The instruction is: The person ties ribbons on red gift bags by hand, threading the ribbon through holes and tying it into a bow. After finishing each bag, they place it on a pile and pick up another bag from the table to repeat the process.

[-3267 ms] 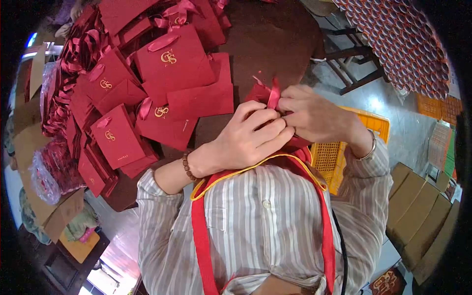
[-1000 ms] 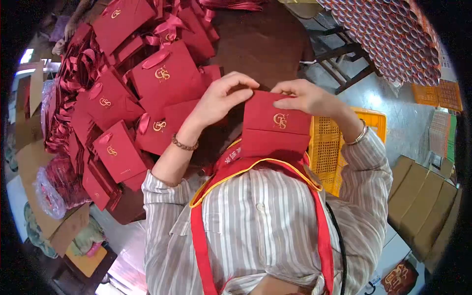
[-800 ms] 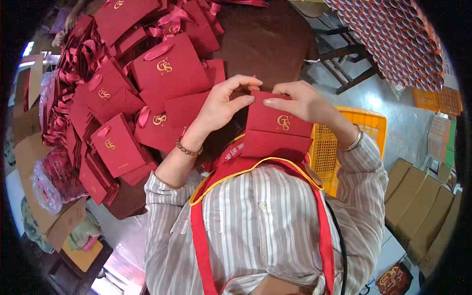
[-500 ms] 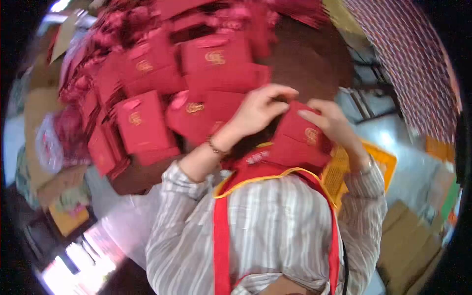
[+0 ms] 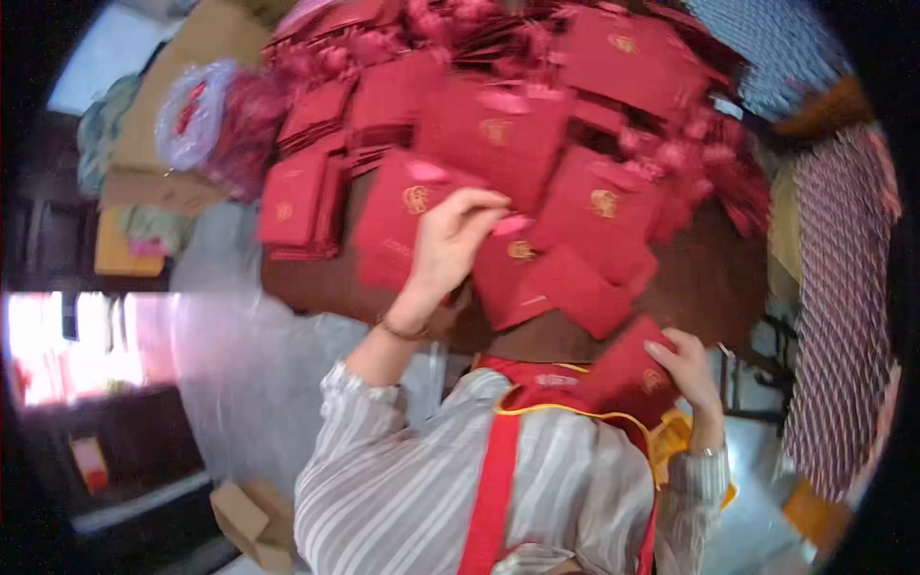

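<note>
My right hand [image 5: 692, 369] grips a flat red gift bag [image 5: 640, 362] with a gold emblem, in front of my apron, thumb on its face. Raised over the table, my left hand [image 5: 458, 240] has thumb and forefinger pinched together; I cannot tell if anything is between them. Right beside these fingertips is a pink ribbon [image 5: 512, 226] at the top of a red bag [image 5: 508, 278]. Under the left hand's outer side lies another red bag [image 5: 388, 225] with a gold emblem. A red bag [image 5: 604, 206] with its lower part folded lies to the right.
Stacks of red bags [image 5: 302, 201] and many more cover the brown round table [image 5: 709, 278]. A clear plastic bag with red contents [image 5: 192, 115] sits by a cardboard box [image 5: 225, 43] at left. At lower right is a yellow crate [image 5: 676, 436].
My view has turned left. My left hand has left the bag near my lap and moved out over the table. My right hand keeps the red gift bag.
</note>
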Available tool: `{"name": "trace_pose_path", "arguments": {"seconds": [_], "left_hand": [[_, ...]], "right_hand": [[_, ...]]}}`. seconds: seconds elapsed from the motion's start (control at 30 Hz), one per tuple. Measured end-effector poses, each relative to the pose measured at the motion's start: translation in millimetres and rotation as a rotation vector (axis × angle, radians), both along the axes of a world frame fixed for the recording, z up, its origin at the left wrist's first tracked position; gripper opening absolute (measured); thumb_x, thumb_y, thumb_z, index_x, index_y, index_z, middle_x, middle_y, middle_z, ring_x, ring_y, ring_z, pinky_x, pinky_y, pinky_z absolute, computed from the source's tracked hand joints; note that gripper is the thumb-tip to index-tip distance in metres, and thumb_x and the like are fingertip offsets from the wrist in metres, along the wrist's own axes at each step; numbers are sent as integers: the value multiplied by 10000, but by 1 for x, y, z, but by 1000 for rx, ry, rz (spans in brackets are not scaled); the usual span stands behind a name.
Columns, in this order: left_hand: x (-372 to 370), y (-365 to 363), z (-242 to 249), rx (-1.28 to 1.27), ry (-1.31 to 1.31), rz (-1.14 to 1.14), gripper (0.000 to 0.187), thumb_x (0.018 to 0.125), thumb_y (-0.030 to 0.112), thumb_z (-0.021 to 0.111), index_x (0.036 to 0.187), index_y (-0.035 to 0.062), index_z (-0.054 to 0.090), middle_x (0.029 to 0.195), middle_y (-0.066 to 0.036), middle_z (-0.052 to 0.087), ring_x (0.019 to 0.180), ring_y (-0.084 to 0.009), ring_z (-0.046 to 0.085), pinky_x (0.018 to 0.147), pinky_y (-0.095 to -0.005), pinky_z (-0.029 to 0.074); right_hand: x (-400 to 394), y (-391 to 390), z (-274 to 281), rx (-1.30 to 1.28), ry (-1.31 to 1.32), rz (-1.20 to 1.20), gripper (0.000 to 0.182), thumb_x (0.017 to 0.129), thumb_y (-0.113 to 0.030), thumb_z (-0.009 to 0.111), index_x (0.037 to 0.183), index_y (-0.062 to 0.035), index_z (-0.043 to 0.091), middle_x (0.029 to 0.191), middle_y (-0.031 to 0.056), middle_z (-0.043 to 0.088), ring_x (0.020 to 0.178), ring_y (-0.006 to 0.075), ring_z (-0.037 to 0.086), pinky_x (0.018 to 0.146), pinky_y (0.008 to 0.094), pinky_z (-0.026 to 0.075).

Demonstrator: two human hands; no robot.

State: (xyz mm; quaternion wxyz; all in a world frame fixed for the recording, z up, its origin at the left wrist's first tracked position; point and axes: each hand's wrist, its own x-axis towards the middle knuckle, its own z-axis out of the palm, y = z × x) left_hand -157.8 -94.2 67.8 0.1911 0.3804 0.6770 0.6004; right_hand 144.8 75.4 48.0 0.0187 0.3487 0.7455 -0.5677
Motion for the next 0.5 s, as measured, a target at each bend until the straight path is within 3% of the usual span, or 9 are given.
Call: {"name": "trace_pose_path", "arguments": {"seconds": [0.03, 0.1, 0.17, 0.2, 0.27, 0.33, 0.37, 0.4, 0.5], "left_hand": [[5, 3, -4, 40, -85, -37, 139, 857, -4, 547, 985, -34, 593, 923, -68, 628, 854, -123, 597, 760, -239, 477], [22, 20, -4, 25, -254, -135, 129, 853, -8, 546, 969, -33, 596, 921, -64, 627, 855, -120, 591, 754, -237, 475], [42, 50, -5, -8, -296, -238, 125, 851, -2, 547, 961, -28, 601, 925, -66, 628, 851, -122, 592, 741, -241, 475], [51, 66, -1, -15, -122, -331, 123, 848, 6, 549, 953, -24, 606, 907, -67, 631, 837, -126, 595, 729, -245, 474], [68, 102, 3, -19, 56, -466, 121, 845, 14, 551, 945, -21, 611, 890, -67, 634, 822, -130, 597, 716, -250, 473], [85, 140, 5, -77, 283, -551, 129, 833, 40, 564, 942, 0, 621, 874, -81, 630, 796, -149, 600, 708, -260, 467], [95, 157, 0, -99, 375, -601, 156, 812, 64, 570, 953, 19, 618, 888, -115, 619, 817, -228, 609, 721, -305, 473], [104, 174, -4, -97, 378, -645, 156, 812, 64, 570, 953, 19, 618, 888, -115, 619, 817, -228, 609, 721, -305, 473], [136, 222, -22, -167, 791, -849, 179, 803, 91, 534, 955, 28, 606, 920, -141, 591, 874, -352, 559, 762, -400, 463]], "right_hand": [[8, 2, -17, -151, 35, -92, 249, 820, -203, 626, 902, 32, 639, 783, 49, 630, 700, 107, 555, 657, 279, 457], [6, 8, -20, -71, 85, -74, 268, 826, -205, 623, 936, 39, 624, 800, 45, 632, 721, 98, 551, 674, 269, 459], [9, 10, -18, -210, 37, -151, 336, 832, -271, 610, 966, 37, 609, 838, 106, 650, 772, 165, 602, 714, 303, 466], [13, 13, -22, -199, 28, -195, 336, 832, -271, 610, 966, 37, 609, 838, 106, 650, 772, 165, 602, 714, 303, 466], [22, 16, -36, 184, -25, 2, 380, 836, -341, 579, 962, 16, 607, 890, 174, 642, 834, 301, 619, 737, 376, 468], [27, 11, -32, 234, -37, -36, 381, 833, -365, 568, 950, -5, 611, 897, 188, 630, 855, 344, 599, 743, 415, 462], [27, 9, -32, 280, -40, -42, 383, 829, -388, 557, 938, -26, 615, 905, 203, 619, 877, 387, 578, 749, 453, 457], [27, 6, -32, 274, -43, -86, 383, 829, -388, 557, 938, -26, 615, 905, 203, 619, 877, 387, 578, 749, 453, 457], [28, 1, -31, 355, -111, -108, 330, 812, -392, 574, 907, -79, 625, 825, 186, 630, 805, 380, 595, 697, 476, 466]]}}
